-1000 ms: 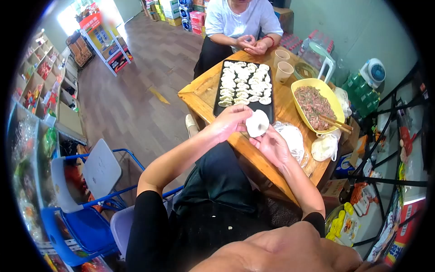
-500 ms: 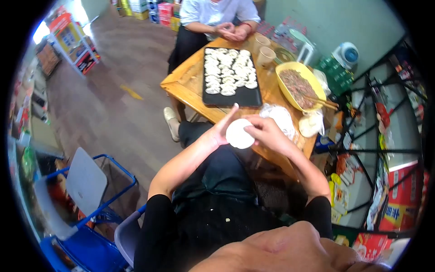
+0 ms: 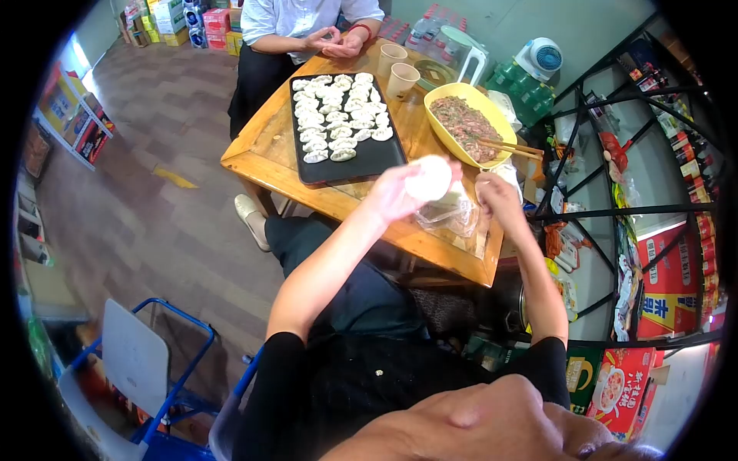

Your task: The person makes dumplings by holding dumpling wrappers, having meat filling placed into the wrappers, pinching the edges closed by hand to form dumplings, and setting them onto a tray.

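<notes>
A round white dumpling wrapper [image 3: 428, 178] lies across the fingers of my left hand [image 3: 390, 194], above the table's near side. My right hand [image 3: 500, 197] is apart from it, with fingers curled in beside the yellow bowl [image 3: 436, 127]; anything pinched in them is hidden. The bowl holds minced meat filling [image 3: 465, 123], with chopsticks [image 3: 511, 147] resting over its rim. Between and below my hands sits a clear plastic bag [image 3: 455, 219]. A black tray [image 3: 361, 165] of folded dumplings [image 3: 336, 117] stands to the left of the bowl.
Across the wooden table [image 3: 257, 157] sits a person with hands together [image 3: 342, 41]. Two paper cups [image 3: 402, 80], a clear jug [image 3: 460, 58] and green bottles [image 3: 530, 92] stand toward the back. A shelf rack [image 3: 607, 211] is at right, a folding chair [image 3: 137, 357] at left.
My left hand has moved forward over the table with the wrapper. My right hand has left the wrapper and moved right, toward the bowl. The camera view has shifted.
</notes>
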### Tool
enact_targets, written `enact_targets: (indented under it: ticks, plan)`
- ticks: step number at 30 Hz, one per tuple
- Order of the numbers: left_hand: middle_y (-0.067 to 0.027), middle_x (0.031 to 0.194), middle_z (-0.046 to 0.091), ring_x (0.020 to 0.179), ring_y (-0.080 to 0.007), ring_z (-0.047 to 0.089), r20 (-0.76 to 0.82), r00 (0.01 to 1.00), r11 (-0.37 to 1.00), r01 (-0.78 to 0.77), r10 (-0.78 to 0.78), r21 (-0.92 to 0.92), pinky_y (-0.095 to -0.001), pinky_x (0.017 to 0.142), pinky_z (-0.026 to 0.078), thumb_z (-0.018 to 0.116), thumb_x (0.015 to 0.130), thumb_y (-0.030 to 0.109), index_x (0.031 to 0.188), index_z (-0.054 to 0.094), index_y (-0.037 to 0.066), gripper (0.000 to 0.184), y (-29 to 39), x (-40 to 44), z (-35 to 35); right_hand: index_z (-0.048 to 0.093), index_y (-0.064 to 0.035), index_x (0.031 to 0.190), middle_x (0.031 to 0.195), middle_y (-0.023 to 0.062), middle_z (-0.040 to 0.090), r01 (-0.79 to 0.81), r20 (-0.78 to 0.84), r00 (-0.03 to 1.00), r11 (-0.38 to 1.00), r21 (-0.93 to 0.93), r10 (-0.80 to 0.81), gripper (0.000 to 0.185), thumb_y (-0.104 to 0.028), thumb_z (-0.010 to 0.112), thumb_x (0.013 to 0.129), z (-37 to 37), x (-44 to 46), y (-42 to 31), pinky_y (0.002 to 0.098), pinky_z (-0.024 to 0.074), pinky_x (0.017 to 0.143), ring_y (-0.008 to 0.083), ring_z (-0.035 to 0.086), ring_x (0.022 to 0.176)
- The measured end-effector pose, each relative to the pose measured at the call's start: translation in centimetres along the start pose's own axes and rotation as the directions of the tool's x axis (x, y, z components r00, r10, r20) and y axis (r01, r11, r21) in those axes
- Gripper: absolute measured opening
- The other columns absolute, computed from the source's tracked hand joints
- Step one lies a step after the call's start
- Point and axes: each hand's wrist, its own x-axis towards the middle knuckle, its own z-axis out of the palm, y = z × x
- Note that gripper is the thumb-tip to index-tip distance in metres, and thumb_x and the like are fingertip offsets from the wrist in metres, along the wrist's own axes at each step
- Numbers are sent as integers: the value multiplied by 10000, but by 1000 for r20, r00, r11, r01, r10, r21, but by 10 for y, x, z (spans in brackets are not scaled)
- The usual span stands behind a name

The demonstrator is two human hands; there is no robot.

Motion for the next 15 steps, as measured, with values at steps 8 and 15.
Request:
enact_targets:
  ticks: [8,15]
  plan:
    - [-322,1437,345,1350,-411,362,-99,976,979,-199,193,-53,-460,1144,324,508,781,36,1378,257,-166,679,23,35,-8,461,4,1295,1063,76,567,107,-334,942,935,339,13,496,-293,613,928,-54,77,20,236,518,655,128,584,842]
    - [-332,1416,371,1334,-426,381,-204,948,954,-200,246,221,-454,1138,335,488,786,71,1354,279,-161,648,25,25,-10,612,33,1090,1040,72,606,117,-194,980,932,344,-52,254,-180,559,963,-66,104,21,266,550,820,143,616,937]
